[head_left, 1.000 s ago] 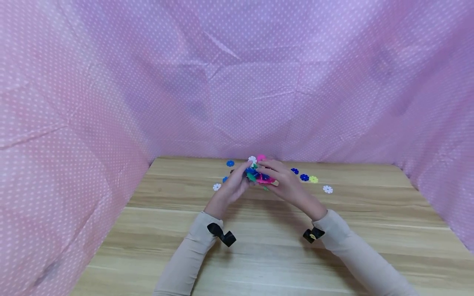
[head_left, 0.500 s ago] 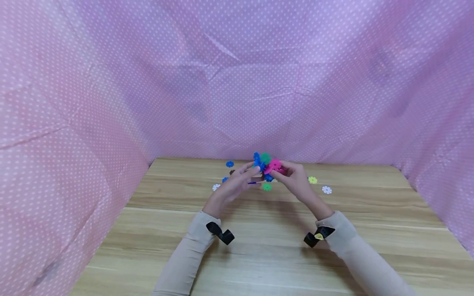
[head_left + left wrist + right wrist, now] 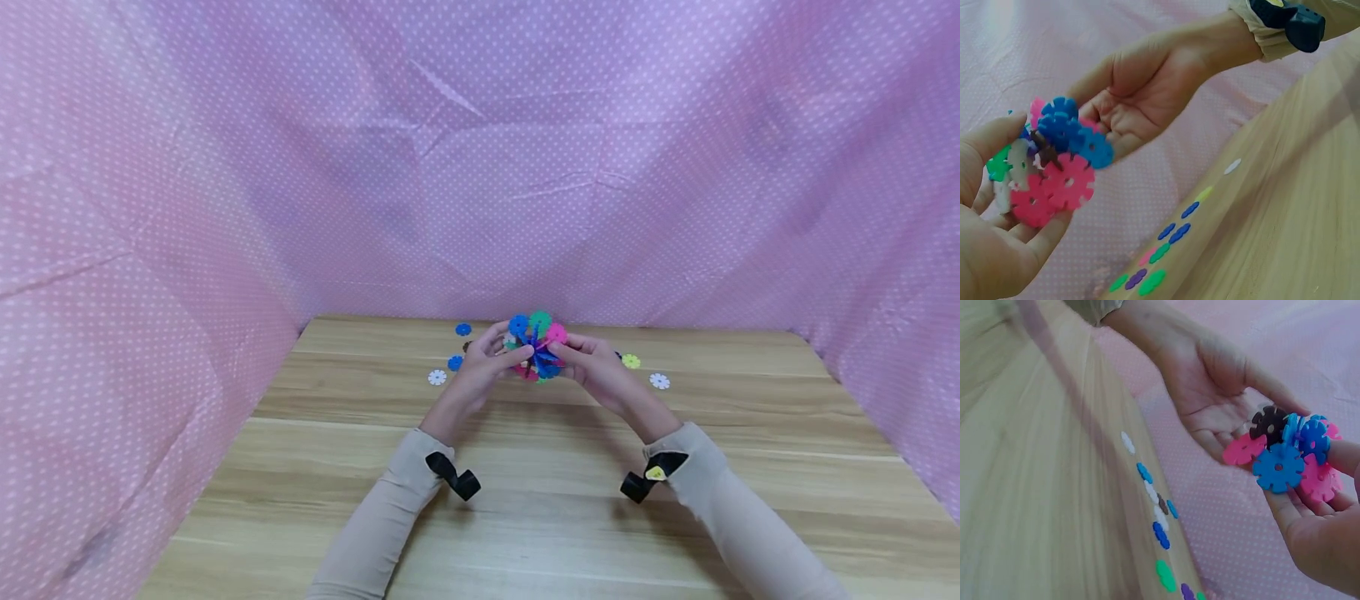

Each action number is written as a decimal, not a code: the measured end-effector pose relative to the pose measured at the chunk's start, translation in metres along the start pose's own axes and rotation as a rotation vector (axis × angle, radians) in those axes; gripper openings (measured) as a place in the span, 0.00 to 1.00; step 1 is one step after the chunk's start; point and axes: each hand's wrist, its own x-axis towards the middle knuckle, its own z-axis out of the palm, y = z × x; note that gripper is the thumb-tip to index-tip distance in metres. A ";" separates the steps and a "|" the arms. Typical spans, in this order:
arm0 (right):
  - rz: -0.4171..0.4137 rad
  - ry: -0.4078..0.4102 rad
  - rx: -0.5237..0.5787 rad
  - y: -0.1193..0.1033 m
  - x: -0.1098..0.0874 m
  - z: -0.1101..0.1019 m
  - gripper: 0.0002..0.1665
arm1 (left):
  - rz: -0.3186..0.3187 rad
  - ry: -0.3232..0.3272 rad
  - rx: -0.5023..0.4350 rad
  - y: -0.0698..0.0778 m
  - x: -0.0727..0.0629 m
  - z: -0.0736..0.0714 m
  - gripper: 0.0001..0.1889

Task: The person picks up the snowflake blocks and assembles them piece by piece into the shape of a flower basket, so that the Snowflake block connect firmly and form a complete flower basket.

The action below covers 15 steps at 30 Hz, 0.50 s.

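A cluster of interlocked notched discs (image 3: 541, 358), in pink, blue, green, white and dark brown, is held above the table (image 3: 540, 508), near its far edge. On one side it is pinched by the left hand (image 3: 474, 377), with thumb above and fingers beneath; on the other it is gripped likewise by the right hand (image 3: 606, 379). Loose discs are spread along the far part of the table: to the left, two blue discs (image 3: 455, 362) and a white disc (image 3: 437, 377); to the right, a yellow disc (image 3: 631, 361) and another white one (image 3: 659, 381). The table is backed by dotted pink cloth (image 3: 517, 183).
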 end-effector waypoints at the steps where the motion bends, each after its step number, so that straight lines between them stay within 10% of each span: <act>1: 0.009 -0.007 -0.004 0.001 0.000 -0.001 0.10 | -0.001 0.011 -0.004 0.001 -0.001 0.001 0.27; 15: 0.018 0.061 -0.425 0.002 0.007 -0.029 0.24 | 0.024 0.110 0.036 0.009 -0.007 -0.002 0.32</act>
